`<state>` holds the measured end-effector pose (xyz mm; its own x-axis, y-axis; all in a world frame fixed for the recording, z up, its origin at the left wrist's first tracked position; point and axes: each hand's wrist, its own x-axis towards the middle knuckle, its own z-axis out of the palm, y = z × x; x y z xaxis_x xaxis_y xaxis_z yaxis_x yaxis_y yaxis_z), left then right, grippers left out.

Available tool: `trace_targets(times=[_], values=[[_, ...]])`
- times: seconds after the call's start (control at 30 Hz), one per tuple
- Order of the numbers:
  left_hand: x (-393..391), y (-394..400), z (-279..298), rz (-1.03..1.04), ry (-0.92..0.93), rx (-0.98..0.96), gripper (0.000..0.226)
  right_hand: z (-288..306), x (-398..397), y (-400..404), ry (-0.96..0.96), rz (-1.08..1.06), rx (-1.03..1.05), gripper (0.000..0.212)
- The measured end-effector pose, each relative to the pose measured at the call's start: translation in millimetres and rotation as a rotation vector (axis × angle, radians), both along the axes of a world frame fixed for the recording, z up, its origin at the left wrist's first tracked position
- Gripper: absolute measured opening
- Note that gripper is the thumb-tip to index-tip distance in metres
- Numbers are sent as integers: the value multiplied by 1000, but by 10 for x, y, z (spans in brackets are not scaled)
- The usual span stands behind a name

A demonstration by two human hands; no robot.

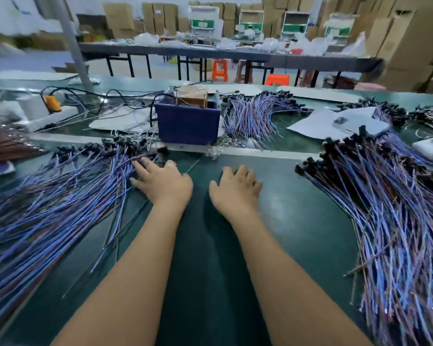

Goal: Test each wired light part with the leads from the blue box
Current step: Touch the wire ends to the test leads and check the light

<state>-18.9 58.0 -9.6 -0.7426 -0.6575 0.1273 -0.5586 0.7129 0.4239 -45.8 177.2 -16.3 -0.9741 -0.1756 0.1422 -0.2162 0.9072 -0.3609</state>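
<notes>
Both my forearms reach out over the green counter (298,221): my left hand (164,184) lies flat with fingers spread, its fingertips touching the near edge of the left pile of blue-wired light parts (48,203), while my right hand (235,188) rests palm-down on bare counter, fingers relaxed, gripping nothing. A second pile of wired parts (395,216) fans out to my right. Farther back, centred between my hands, stands the blue box (188,126), a brown block (193,96) inside it.
</notes>
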Motion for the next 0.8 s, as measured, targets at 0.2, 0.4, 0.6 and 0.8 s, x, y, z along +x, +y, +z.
trace_targets(times=[0.2,0.4,0.6,0.8], values=[[-91,7,-66,7,-23,-112,37,-76,-92,56,30,16,-7,37],[-123,-172,-14,-14,373,242,36,-57,-84,48,54,33,-45,33],[-133,-201,-14,-91,473,325,36,-40,-30,0,180,165,-385,24],[-93,49,110,-361,781,137,22,41,-21,-52,-299,279,-1123,30]])
